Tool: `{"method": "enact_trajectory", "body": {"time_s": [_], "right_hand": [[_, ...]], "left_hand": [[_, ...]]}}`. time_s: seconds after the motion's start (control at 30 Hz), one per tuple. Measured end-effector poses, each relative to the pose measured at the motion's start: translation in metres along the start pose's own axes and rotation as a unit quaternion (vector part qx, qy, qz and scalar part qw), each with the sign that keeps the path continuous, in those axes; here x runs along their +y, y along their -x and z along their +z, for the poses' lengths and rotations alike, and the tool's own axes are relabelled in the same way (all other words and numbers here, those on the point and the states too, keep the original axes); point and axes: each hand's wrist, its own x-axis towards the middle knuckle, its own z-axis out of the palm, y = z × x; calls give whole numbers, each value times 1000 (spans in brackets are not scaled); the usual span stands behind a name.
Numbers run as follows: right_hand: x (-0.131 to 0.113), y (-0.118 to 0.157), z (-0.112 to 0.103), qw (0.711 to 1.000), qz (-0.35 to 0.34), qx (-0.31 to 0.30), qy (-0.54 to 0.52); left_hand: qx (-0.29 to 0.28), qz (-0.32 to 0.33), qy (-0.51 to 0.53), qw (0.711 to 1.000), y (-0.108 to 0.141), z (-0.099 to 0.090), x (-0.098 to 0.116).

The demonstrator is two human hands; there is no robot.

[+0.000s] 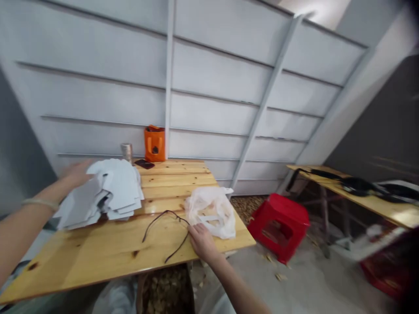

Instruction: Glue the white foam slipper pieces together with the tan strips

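At the left, my left hand (77, 172) is at the upper edge of a loose pile of white cut sheets (122, 187); its fingers are smeared by motion. My right hand (202, 241) is low over the table's right part, fingers bent and closed at one corner of a pair of thin dark-framed eyeglasses (150, 225). The eyeglasses have their temples unfolded towards me. Just beyond my right fingers lies a crumpled, translucent white plastic bag (225, 213), with a white strip visible in it.
The wooden table (108, 248) bears an orange bag (155, 146), a dark phone (144, 164) and a cylindrical container (127, 152) near the panelled wall. A red stool (281, 226) stands right of it. Black items lie on another table (376, 204). Below the front edge is a box of wood-coloured pieces (168, 290).
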Motion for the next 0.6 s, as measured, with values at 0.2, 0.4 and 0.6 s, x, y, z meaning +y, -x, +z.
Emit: {"method": "enact_trajectory", "body": {"time_s": [0.2,0.4,0.6], "right_hand": [[1,7,1,987,154,7,36],[15,3,14,987,154,-35,-7],[25,4,28,994,97,-15,-38]], "left_hand": [[152,174,-36,972,73,72,6],[103,215,-19,971,188,108,-23],[-21,36,-12,999,224,114,-63]]}}
